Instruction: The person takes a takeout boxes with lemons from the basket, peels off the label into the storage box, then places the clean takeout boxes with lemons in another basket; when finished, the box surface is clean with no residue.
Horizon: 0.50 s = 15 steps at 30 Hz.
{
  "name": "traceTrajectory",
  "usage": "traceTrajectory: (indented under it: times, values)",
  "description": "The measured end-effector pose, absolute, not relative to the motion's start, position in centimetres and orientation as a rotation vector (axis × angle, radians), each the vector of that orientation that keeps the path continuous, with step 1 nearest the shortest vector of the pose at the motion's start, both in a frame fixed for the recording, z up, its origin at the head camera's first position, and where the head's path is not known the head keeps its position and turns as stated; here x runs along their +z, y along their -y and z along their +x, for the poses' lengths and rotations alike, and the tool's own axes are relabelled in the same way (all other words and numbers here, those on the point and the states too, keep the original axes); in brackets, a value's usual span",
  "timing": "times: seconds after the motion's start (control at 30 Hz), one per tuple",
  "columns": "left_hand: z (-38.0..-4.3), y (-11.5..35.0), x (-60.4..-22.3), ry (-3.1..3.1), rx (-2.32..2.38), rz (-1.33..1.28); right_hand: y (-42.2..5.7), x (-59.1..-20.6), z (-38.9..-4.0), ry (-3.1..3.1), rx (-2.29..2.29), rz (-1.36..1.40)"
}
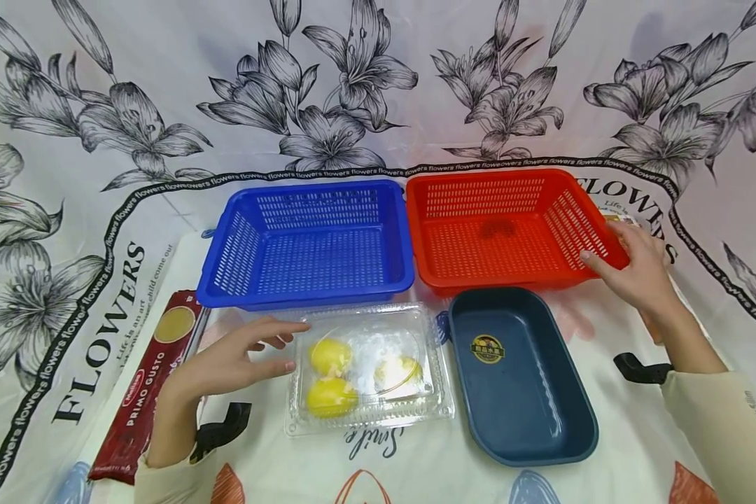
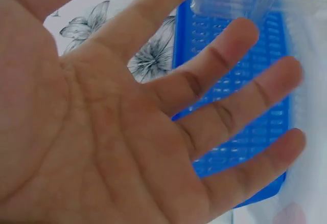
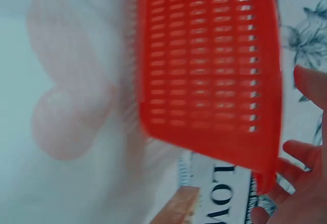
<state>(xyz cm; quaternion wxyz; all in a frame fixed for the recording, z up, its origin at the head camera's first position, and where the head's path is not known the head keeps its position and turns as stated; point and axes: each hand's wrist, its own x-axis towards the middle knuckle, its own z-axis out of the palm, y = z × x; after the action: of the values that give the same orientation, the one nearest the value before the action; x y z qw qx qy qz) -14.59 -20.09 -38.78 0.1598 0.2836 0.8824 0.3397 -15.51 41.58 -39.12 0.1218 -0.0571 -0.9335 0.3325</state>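
Observation:
My left hand hovers at the left edge of a clear plastic clamshell box, its fingers spread and nothing in them. Three yellow lemon-like fruits show through the closed lid. In the left wrist view the palm faces the camera, with the blue basket behind the fingers. My right hand is at the right end of a red plastic basket. Its thumb overlaps the end wall in the head view; the right wrist view shows thumb and fingers spread around the rim corner.
The blue perforated basket stands directly left of the red one. A dark blue tray with a round sticker lies in front. A red coffee pack lies far left. A partly hidden package is beyond the right hand.

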Motion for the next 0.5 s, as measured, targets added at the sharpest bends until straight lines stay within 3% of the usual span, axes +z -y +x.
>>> traceTrajectory:
  times: [0.5]
  values:
    - [-15.1,18.4,-39.8,-2.216,1.116,0.629,-42.8,-41.7,-16.2,2.730,0.984,-0.184]
